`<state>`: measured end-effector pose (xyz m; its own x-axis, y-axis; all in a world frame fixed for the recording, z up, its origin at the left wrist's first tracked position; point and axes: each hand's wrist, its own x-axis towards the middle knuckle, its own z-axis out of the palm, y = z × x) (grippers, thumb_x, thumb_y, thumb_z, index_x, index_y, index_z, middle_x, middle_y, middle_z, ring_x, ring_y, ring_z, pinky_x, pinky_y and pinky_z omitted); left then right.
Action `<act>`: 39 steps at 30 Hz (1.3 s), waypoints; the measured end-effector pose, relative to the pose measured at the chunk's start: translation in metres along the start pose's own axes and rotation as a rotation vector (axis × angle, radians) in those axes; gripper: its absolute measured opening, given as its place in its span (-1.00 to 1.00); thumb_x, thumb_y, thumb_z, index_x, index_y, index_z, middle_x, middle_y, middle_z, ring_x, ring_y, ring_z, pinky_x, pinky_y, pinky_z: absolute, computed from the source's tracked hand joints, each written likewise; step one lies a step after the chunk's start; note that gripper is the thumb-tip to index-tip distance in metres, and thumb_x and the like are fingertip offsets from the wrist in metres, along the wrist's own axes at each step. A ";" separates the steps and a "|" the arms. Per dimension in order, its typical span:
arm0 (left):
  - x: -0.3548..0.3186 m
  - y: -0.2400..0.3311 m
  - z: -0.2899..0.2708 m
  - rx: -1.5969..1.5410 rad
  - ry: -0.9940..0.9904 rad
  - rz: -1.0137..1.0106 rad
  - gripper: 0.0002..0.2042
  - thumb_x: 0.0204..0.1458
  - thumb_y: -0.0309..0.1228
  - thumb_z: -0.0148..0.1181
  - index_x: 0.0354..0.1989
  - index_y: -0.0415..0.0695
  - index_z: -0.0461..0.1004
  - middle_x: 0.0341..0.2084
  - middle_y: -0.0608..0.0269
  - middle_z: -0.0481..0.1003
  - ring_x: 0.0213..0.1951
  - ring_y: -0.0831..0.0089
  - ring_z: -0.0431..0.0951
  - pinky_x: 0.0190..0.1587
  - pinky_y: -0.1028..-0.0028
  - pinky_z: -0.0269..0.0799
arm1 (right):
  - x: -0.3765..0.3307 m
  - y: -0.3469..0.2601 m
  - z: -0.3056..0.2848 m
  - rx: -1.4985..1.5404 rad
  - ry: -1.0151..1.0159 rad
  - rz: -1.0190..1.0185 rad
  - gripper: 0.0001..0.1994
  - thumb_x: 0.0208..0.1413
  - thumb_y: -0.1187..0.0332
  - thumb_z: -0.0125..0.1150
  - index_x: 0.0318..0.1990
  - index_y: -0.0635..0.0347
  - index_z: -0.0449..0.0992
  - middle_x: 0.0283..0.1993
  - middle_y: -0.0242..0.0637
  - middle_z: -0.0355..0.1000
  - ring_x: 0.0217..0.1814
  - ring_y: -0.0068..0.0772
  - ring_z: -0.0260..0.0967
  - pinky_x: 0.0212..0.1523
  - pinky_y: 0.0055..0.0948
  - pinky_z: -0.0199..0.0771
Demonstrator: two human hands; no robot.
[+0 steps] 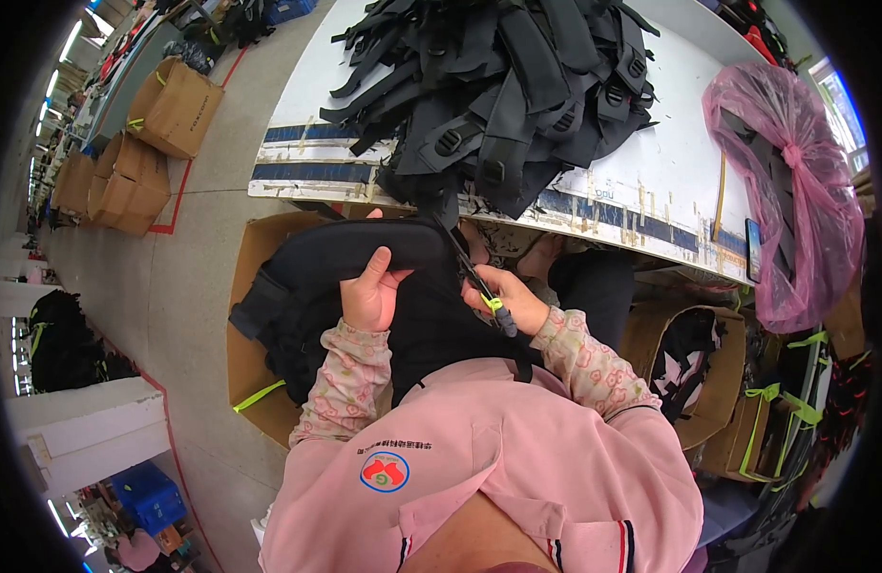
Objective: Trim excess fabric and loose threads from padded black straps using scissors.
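Observation:
A long black padded strap (355,250) curves in front of me above my lap. My left hand (369,294) is closed on its near edge, thumb on top and the other fingers partly hidden behind it. In my right hand (510,294) is a pair of dark scissors (498,313), with yellow-green tape around the grey-tipped handle. The scissors slant up and left, close to the strap's right end; I cannot tell whether the blades touch it. More black fabric, seemingly joined to the strap, hangs down to the left and over my lap.
A heap of black straps with buckles (498,105) covers much of the white table (298,95). On its right are a pink plastic bag (794,153) and a phone (753,250). Cardboard boxes stand beside me, left (245,358) and right (723,382); more boxes (174,110) are farther left.

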<state>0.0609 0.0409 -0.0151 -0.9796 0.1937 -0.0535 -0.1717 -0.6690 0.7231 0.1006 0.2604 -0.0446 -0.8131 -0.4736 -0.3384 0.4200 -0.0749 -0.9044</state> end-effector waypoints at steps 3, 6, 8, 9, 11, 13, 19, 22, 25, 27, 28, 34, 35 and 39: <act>-0.001 0.000 0.000 -0.001 0.000 0.027 -0.50 0.16 -0.53 0.01 0.28 -0.14 0.08 0.09 0.20 0.34 0.00 0.28 0.47 -0.06 0.25 0.52 | 0.001 0.001 0.002 -0.016 0.022 -0.073 -0.70 0.09 0.16 0.25 -0.35 0.18 0.33 -0.46 -0.58 0.16 -0.41 -0.76 0.07 -0.39 -0.67 0.15; 0.000 -0.001 0.001 -0.001 0.011 0.034 -0.50 0.16 -0.53 0.01 0.29 -0.14 0.08 0.07 0.19 0.35 0.00 0.28 0.47 -0.05 0.25 0.52 | 0.004 0.008 0.000 -0.036 0.030 -0.082 -0.69 0.09 0.16 0.25 -0.34 0.19 0.32 -0.45 -0.56 0.17 -0.40 -0.75 0.09 -0.36 -0.68 0.18; 0.000 -0.002 0.000 -0.006 0.001 0.036 -0.50 0.16 -0.53 0.01 0.29 -0.14 0.08 0.07 0.19 0.35 0.00 0.28 0.47 -0.05 0.25 0.52 | 0.003 0.006 0.000 -0.054 0.043 -0.088 -0.68 0.08 0.15 0.27 -0.35 0.20 0.32 -0.47 -0.56 0.16 -0.41 -0.75 0.08 -0.39 -0.66 0.17; 0.000 -0.002 -0.001 -0.009 -0.007 0.036 -0.50 0.16 -0.52 0.01 0.29 -0.14 0.08 0.06 0.18 0.36 0.00 0.28 0.47 -0.05 0.25 0.51 | 0.003 0.006 0.001 -0.068 0.056 -0.093 -0.66 0.06 0.14 0.29 -0.36 0.20 0.32 -0.48 -0.56 0.16 -0.43 -0.74 0.07 -0.42 -0.65 0.15; 0.002 -0.002 -0.004 0.000 -0.013 0.022 -0.50 0.16 -0.52 0.01 0.29 -0.14 0.08 0.07 0.18 0.35 0.00 0.28 0.47 -0.05 0.24 0.51 | 0.005 0.011 -0.004 -0.121 0.081 -0.094 -0.64 0.02 0.13 0.33 -0.40 0.20 0.32 -0.52 -0.57 0.14 -0.46 -0.72 0.05 -0.45 -0.63 0.13; 0.002 0.000 -0.006 0.009 -0.018 0.008 -0.50 0.16 -0.52 0.01 0.29 -0.15 0.07 0.07 0.19 0.35 0.01 0.27 0.46 -0.05 0.24 0.51 | 0.004 0.013 -0.009 -0.176 0.106 -0.096 -0.62 -0.02 0.11 0.36 -0.44 0.21 0.32 -0.55 -0.57 0.12 -0.48 -0.71 0.03 -0.48 -0.60 0.11; 0.003 0.007 -0.011 0.050 0.004 -0.009 -0.49 0.16 -0.52 0.01 0.29 -0.18 0.06 0.08 0.16 0.34 0.02 0.26 0.45 -0.05 0.23 0.51 | -0.005 0.006 -0.018 -0.395 0.156 -0.082 -0.67 -0.06 0.24 0.41 -0.46 0.26 0.37 -0.54 -0.54 0.28 -0.45 -0.71 0.20 -0.42 -0.57 0.26; 0.003 0.008 -0.017 0.053 -0.012 -0.035 -0.50 0.15 -0.53 0.03 0.27 -0.21 0.10 0.06 0.09 0.36 0.02 0.24 0.45 -0.06 0.24 0.52 | -0.011 -0.006 -0.018 -0.514 0.165 -0.077 -0.62 -0.10 0.16 0.42 -0.41 0.29 0.40 -0.57 -0.41 0.32 -0.49 -0.65 0.24 -0.45 -0.52 0.26; 0.003 0.006 -0.025 0.127 -0.044 -0.114 -0.51 0.12 -0.54 0.07 0.24 -0.23 0.14 0.03 0.03 0.38 0.01 0.21 0.46 -0.07 0.24 0.53 | -0.011 -0.012 -0.019 -0.730 0.214 -0.135 -0.54 -0.16 0.06 0.44 -0.40 0.29 0.41 -0.56 -0.20 0.35 -0.54 -0.46 0.28 -0.47 -0.45 0.27; 0.003 0.006 -0.024 0.132 -0.056 -0.141 -0.51 0.09 -0.55 0.10 0.22 -0.25 0.16 0.01 -0.02 0.39 0.01 0.19 0.46 -0.07 0.24 0.53 | -0.012 -0.013 -0.019 -0.811 0.256 -0.202 -0.50 -0.22 -0.01 0.44 -0.44 0.29 0.41 -0.59 -0.06 0.33 -0.58 -0.17 0.32 -0.50 -0.35 0.29; 0.003 0.006 -0.025 0.131 -0.054 -0.141 -0.51 0.09 -0.55 0.10 0.22 -0.25 0.16 0.01 -0.02 0.39 0.01 0.19 0.46 -0.07 0.24 0.53 | -0.012 -0.014 -0.019 -0.811 0.254 -0.201 -0.50 -0.22 -0.01 0.44 -0.44 0.29 0.41 -0.59 -0.06 0.33 -0.58 -0.17 0.32 -0.50 -0.35 0.29; 0.002 0.008 -0.027 0.129 -0.071 -0.164 -0.53 0.09 -0.57 0.09 0.20 -0.27 0.18 0.05 0.02 0.36 0.05 0.17 0.43 -0.04 0.22 0.52 | -0.015 -0.021 -0.019 -0.954 0.311 -0.306 -0.50 -0.24 0.02 0.45 -0.51 0.31 0.38 -0.67 -0.04 0.30 -0.56 0.07 0.35 -0.54 -0.24 0.32; 0.002 0.007 -0.026 0.129 -0.086 -0.172 -0.53 0.08 -0.58 0.10 0.20 -0.27 0.18 0.06 0.03 0.35 0.06 0.18 0.42 -0.03 0.21 0.51 | -0.015 -0.023 -0.018 -0.941 0.309 -0.284 -0.48 -0.26 -0.05 0.44 -0.54 0.27 0.38 -0.67 -0.11 0.33 -0.57 0.01 0.35 -0.42 -0.25 0.33; -0.001 0.003 -0.020 0.108 -0.087 -0.182 -0.53 0.07 -0.60 0.10 0.19 -0.29 0.19 0.10 0.05 0.32 0.07 0.19 0.41 0.00 0.20 0.50 | -0.015 -0.031 -0.016 -0.920 0.279 -0.235 -0.45 -0.29 -0.14 0.41 -0.58 0.23 0.39 -0.66 -0.21 0.37 -0.56 -0.06 0.36 -0.30 -0.23 0.32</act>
<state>0.0591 0.0248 -0.0268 -0.9201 0.3684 -0.1333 -0.3278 -0.5376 0.7768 0.0930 0.2840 -0.0159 -0.9511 -0.3017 -0.0667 -0.1451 0.6267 -0.7657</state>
